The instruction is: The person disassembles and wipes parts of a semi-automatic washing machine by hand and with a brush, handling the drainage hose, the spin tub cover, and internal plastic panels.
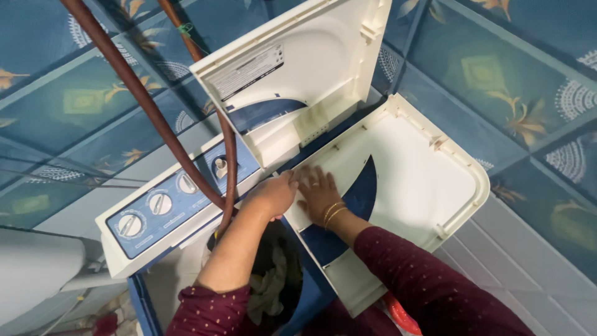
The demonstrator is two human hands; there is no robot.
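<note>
Twin-tub washing machine (pixel 186 249), seen from above. Flat lid (pixel 423 180), white with a dark blue curve, lies closed over the machine's right tub. Right hand (pixel 318 194) rests on it, palm down, fingers spread, gripping nothing; gold bangles (pixel 333 214) at the wrist. Left hand (pixel 272 196) is loosely curled at the flat lid's near-left edge, thumb touching it; whether it grips the edge cannot be told. Raised lid (pixel 292 81) stands open behind both hands. Clothes (pixel 273 280) fill the tub under the left forearm. Brown hose (pixel 180 143) crosses the dial panel (pixel 168 205).
</note>
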